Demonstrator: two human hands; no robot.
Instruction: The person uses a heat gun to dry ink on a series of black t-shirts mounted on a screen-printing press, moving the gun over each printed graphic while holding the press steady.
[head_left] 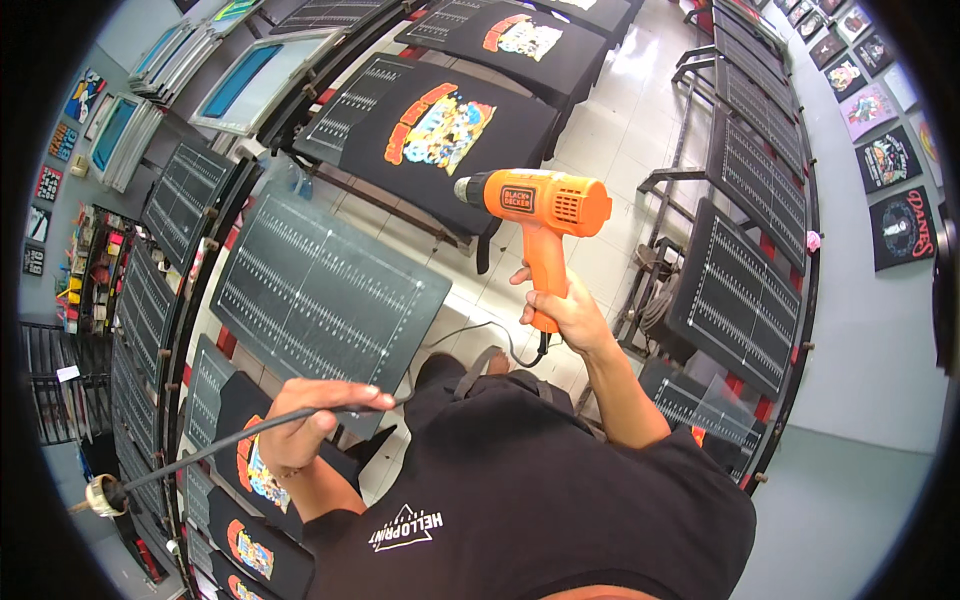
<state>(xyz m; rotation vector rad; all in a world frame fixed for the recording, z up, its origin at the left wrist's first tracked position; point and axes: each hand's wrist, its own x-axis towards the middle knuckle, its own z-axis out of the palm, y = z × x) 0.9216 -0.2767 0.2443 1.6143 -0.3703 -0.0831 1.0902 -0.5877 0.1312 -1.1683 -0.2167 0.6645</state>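
Note:
My right hand (578, 312) is wrapped round the handle of an orange heat gun (550, 205), held upright with its dark nozzle facing left. A black power cord leaves the handle's lower end and loops toward my body. At the lower left, my left hand (297, 428) grips a thick black cable (205, 452) between thumb and fingers. That cable runs down-left to a pale ring (105, 495). Between my hands lies a bare dark printing board (320, 285) with white ruler marks. Beyond it, a black shirt (455, 125) with a colourful cartoon print is stretched on another board.
More boards line a rack on the left, some with printed black shirts (250, 550). Another rack of marked boards (740, 300) stands on the right, past a tiled aisle (620, 130). Framed screens (262, 80) lean at the back left. Printed samples hang on the right wall.

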